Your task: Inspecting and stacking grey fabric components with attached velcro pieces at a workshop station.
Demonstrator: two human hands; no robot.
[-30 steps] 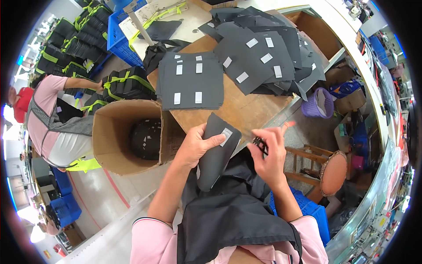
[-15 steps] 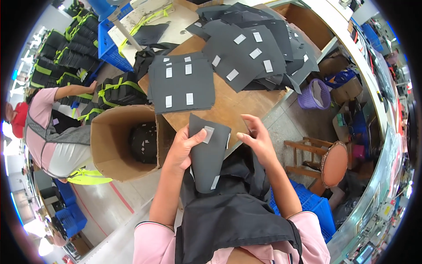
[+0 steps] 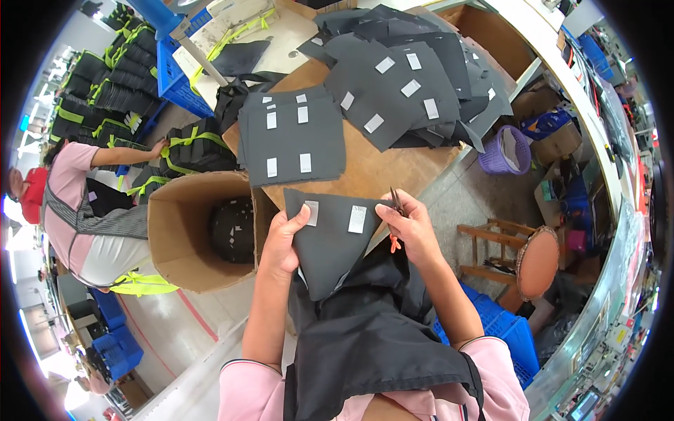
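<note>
A brown wooden board (image 3: 393, 168) extends from twelve to one o'clock of the held panel (image 3: 330, 245). A loose pile (image 3: 382, 91) of dark panels lies at one o'clock, an open cardboard box (image 3: 168, 231) at nine, a neater stack (image 3: 288, 140) at eleven. The held panel, dark and tapering toward six, sits between both hands. The left hand (image 3: 281, 245) is clamped on its ten o'clock edge, thumb in front. The right hand (image 3: 414, 228), at two, grips snips (image 3: 397, 202), blades toward twelve; its thumb meets the panel's corner. Two white patches (image 3: 357, 219) show near the upper edge.
</note>
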